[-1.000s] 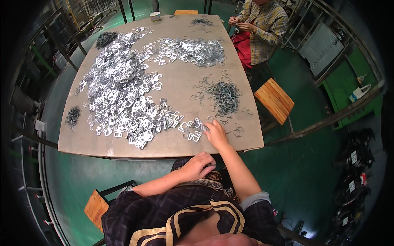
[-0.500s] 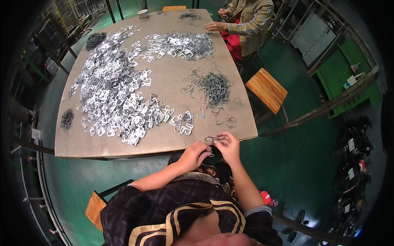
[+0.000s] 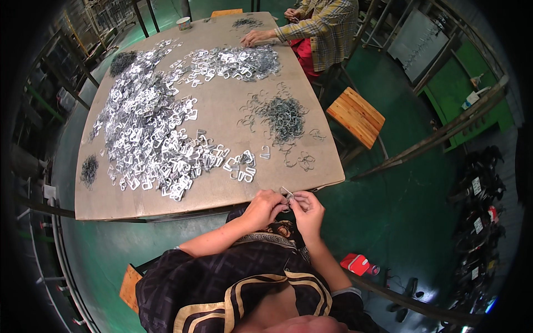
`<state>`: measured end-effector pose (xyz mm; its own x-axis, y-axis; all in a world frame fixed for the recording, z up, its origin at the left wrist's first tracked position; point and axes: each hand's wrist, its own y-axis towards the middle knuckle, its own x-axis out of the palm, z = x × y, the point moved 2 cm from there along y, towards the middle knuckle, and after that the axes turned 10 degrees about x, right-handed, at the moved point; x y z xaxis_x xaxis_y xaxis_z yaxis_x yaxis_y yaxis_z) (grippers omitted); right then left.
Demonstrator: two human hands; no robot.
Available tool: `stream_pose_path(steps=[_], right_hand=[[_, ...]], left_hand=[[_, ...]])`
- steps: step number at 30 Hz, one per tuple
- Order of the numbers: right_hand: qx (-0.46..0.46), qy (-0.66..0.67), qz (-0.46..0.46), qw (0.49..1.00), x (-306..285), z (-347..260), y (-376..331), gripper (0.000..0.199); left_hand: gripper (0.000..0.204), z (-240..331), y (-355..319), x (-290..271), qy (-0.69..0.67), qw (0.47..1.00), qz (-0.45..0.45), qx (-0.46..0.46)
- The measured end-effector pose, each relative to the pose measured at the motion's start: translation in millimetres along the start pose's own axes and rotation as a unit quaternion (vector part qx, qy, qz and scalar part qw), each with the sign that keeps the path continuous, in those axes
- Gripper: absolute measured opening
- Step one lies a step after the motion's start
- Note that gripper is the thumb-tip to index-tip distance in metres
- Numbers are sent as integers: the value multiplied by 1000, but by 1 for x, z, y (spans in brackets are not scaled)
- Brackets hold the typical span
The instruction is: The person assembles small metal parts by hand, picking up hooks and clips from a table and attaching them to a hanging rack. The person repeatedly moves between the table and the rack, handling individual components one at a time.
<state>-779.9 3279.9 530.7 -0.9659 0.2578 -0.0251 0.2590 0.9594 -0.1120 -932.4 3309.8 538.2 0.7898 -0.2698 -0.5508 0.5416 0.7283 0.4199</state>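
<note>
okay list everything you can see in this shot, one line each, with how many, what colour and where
table: one, tan, centre of view
flat metal buckles: large heap, too many to count, silver, left half of table
second buckle pile: one, silver, far end of table
wire rings: one heap, dark grey, right of table centre
small dark piles: three at least, dark grey, at table's left edge and far end
cup: one, pale, far table edge
stool: one, wooden top, right of table
red object: one, on green floor lower right
co-worker: one, checked shirt, seated at far end, hand on table
left hand: near table edge, pinching a small metal piece
right hand: pinching the same piece
</note>
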Motion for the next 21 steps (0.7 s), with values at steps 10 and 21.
stream_pose_path(steps=[10, 21], right_hand=[[-60, -63, 42, 995, -9, 0, -12, 17], [-83, -140, 103, 981, -28, 5, -15, 21]], left_hand=[[13, -14, 19, -7, -39, 997, -70, 12], [12, -75, 89, 23, 351, 921, -98, 140]])
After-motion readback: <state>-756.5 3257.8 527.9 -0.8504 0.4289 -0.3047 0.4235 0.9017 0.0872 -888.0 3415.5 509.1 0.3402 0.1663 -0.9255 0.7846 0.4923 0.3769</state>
